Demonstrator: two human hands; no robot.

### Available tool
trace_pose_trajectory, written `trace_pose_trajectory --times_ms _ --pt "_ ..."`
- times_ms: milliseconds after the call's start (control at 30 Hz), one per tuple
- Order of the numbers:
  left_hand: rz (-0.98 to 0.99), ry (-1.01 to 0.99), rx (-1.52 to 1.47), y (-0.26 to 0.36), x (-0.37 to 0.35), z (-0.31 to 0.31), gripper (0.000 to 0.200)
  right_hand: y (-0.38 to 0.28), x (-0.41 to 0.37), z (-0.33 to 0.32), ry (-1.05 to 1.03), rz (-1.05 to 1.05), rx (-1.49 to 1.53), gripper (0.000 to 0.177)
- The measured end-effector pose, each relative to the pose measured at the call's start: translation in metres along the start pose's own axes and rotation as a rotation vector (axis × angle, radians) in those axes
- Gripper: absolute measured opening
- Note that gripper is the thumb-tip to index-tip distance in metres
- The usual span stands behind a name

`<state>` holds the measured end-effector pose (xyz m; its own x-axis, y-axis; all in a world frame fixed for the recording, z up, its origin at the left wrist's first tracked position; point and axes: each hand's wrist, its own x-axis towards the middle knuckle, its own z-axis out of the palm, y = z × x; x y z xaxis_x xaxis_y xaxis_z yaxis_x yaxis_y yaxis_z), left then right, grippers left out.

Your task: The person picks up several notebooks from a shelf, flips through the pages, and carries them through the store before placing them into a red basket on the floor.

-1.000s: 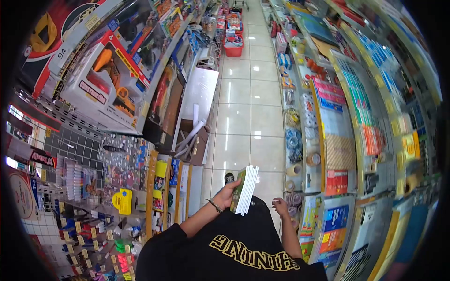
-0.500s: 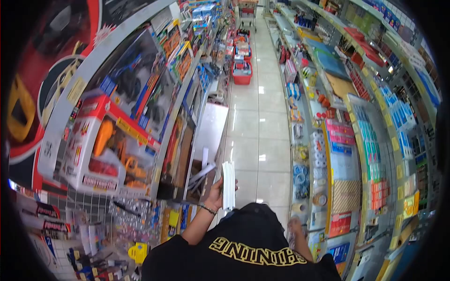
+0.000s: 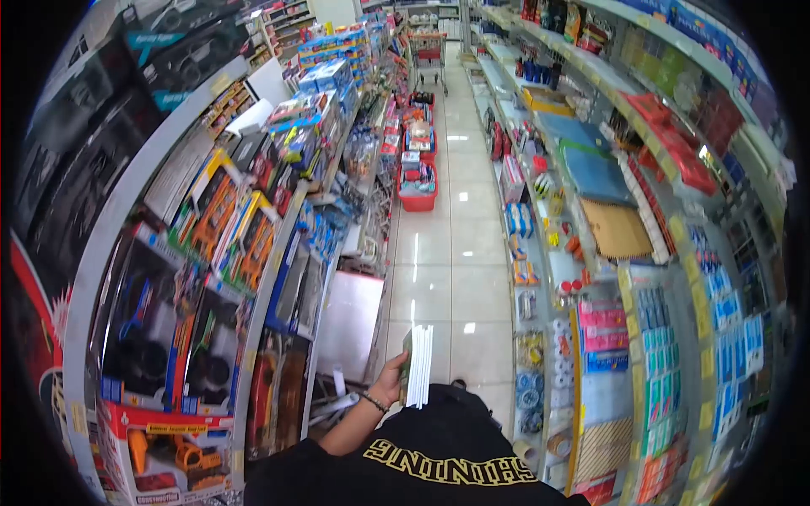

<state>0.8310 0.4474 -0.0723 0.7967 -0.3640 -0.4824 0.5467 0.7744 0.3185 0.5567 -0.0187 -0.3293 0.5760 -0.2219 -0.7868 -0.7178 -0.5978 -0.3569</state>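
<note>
My left hand [image 3: 389, 381], with a beaded bracelet at the wrist, grips a small stack of thin, white-edged booklets [image 3: 420, 368] in front of my black shirt. The stack stands nearly upright, and a darker greenish cover shows on its left side. What is printed on it is too small to tell. The fingers on the far side of the stack are hidden. My right hand does not show.
Shelves with boxed toys [image 3: 169, 455] line the left of the tiled aisle [image 3: 445, 287]. Stationery packs [image 3: 603, 337] fill the shelves on the right. Red baskets [image 3: 418, 202] with goods stand along the left side ahead, and a shopping cart [image 3: 428, 52] is farther on.
I have moved forward along the aisle; the boxed toys and red baskets sit lower in view. The left hand keeps hold of the stack. My right hand has gone out of view.
</note>
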Motion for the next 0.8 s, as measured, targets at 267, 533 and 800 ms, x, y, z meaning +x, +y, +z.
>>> trace_pose_trajectory --times_ms 267,533,800 --pt "0.266 0.069 -0.168 0.106 0.092 0.038 0.048 -0.327 0.27 -0.145 0.116 -0.536 -0.431 0.043" --pt "0.359 0.145 -0.232 0.242 0.209 0.019 0.044 -0.673 0.362 -0.205 -0.084 -0.734 0.123 0.027" --pt "0.232 -0.041 -0.201 0.435 0.355 0.096 0.038 -0.629 0.4 -0.249 -0.217 0.091 0.289 0.023"
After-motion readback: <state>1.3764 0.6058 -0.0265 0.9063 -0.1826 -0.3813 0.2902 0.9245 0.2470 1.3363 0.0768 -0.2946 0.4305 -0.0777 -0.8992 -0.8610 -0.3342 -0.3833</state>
